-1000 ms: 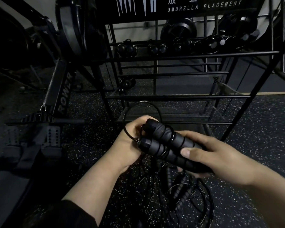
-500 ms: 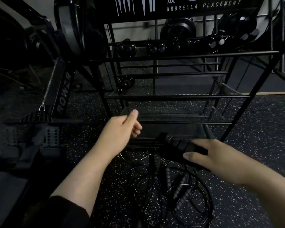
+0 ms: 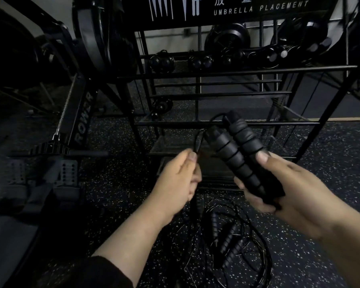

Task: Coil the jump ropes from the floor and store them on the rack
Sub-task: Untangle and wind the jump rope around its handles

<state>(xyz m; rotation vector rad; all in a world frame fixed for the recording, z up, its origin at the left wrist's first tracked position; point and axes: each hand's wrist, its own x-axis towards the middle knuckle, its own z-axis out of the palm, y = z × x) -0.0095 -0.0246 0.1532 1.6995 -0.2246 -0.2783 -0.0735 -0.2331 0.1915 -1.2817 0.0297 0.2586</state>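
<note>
My right hand [image 3: 287, 190] grips the two black ribbed foam handles [image 3: 237, 154] of one jump rope, held side by side and pointing up and away. Beside them, my left hand [image 3: 177, 179] pinches that rope's thin black cord [image 3: 197, 140] between thumb and finger; the cord loops up to the handle tops. Below my hands, more jump ropes [image 3: 227, 246] lie tangled on the speckled floor, with several handles among the cords. The black metal rack [image 3: 216, 123] stands straight ahead, its upper shelf holding coiled ropes and handles [image 3: 258, 55].
A rowing machine [image 3: 79, 121] marked ROWER stands at the left, its rail and footplates close to my left arm. A sign reading UMBRELLA PLACEMENT tops the rack. Speckled rubber floor [image 3: 330, 163] spreads to the right.
My right hand has lifted the two handles from low near the floor to in front of the rack. My left hand, empty half a second ago, now pinches the cord.
</note>
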